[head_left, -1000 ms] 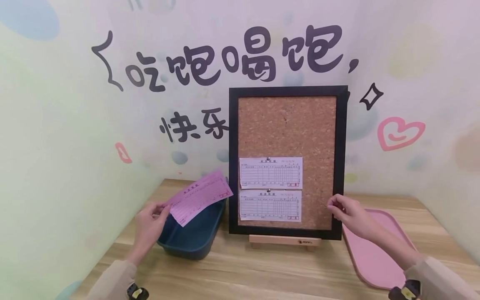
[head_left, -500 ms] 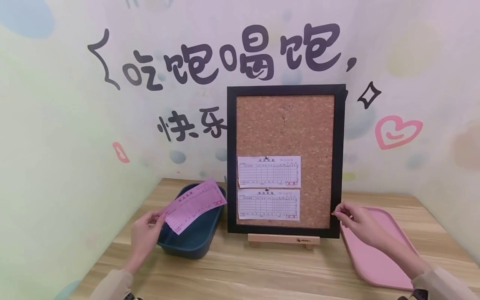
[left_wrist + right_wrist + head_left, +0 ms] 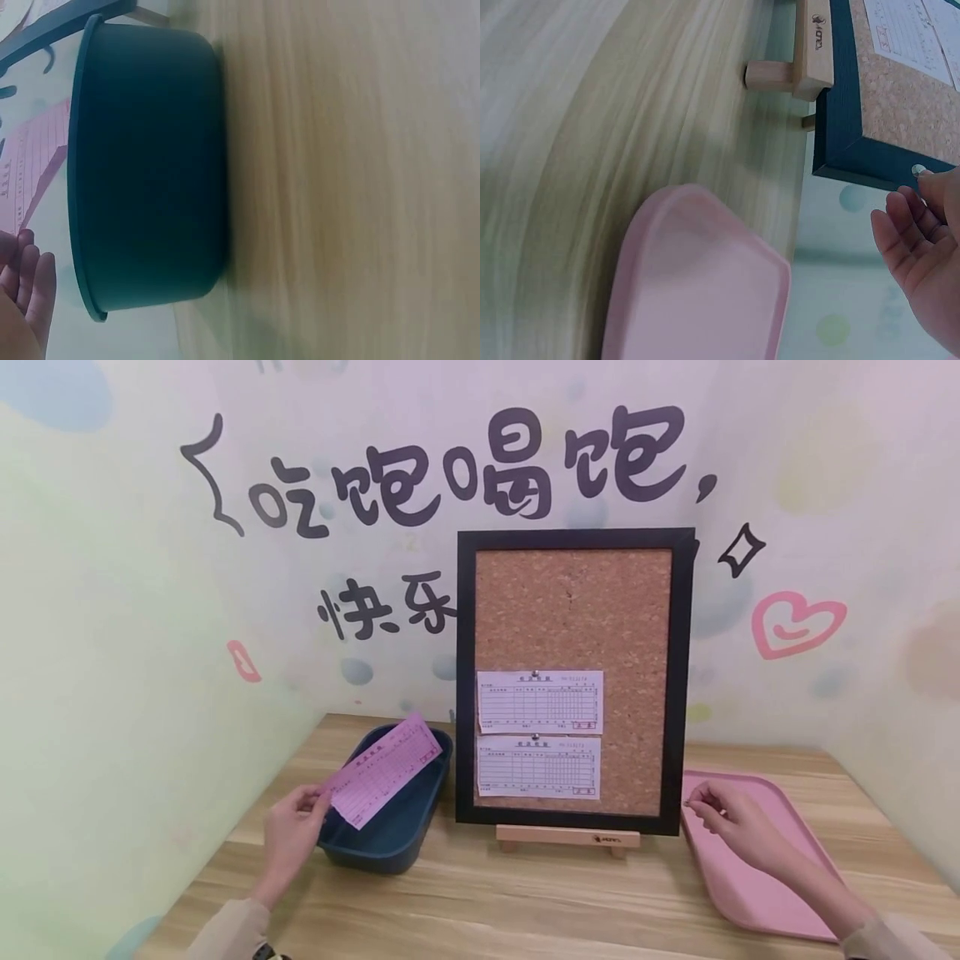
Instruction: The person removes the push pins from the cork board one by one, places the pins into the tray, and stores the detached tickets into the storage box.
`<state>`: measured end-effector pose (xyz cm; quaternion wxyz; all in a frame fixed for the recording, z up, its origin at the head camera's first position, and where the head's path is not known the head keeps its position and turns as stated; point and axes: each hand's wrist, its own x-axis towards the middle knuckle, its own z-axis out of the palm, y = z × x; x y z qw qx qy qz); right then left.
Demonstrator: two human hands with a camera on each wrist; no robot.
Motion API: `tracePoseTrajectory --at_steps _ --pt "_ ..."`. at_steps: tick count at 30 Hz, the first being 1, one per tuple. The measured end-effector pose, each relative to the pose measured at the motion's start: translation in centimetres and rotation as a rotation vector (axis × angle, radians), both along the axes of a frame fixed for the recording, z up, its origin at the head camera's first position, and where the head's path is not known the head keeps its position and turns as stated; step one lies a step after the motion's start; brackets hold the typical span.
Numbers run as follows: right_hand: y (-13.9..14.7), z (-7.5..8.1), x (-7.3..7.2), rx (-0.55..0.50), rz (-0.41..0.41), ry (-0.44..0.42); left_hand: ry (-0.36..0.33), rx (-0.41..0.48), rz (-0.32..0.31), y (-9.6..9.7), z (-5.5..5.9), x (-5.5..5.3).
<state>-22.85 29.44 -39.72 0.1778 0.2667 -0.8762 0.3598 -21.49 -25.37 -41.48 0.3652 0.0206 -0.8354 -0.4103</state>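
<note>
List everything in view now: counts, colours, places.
Corkboard: one, tan, black-framed, centre
Tabletop easel: one, light wood, below corkboard
Pinned receipt slips: two, white, corkboard's lower left
Pushpins: two, silvery, slips' top edges
Tub: one, dark blue, left of corkboard
Tray: one, pink, right of corkboard
Loose receipt slip: one, pink, above the tub
Loose pushpin: one, silvery, right of corkboard
Table: one, light wood-grain, foreground
Back wall: one, whitish, behind
Chinese lettering: two rows, black, wall
Large heart print: one, pink, wall's right
Sleeves: two, beige, bottom edge
Left hand: one, pinching the loose receipt slip
Right hand: one, pinching the loose pushpin
</note>
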Motion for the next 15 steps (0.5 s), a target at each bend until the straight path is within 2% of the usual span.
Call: tracePoseTrajectory --at_steps 3,7,15 --pt "0.6 -0.5 0.1 -0.015 -0.01 0.007 0.018 0.023 0.005 0.2 -0.3 -0.3" --pt "1.1 -1.1 0.5 -0.034 -0.006 0.013 0.027 0.02 0.045 0.8 -0.5 -0.5" --pt "2.0 -2.4 1.1 -0.052 0.015 0.019 -0.07 0.035 0.127 1.6 -0.5 -0.2"
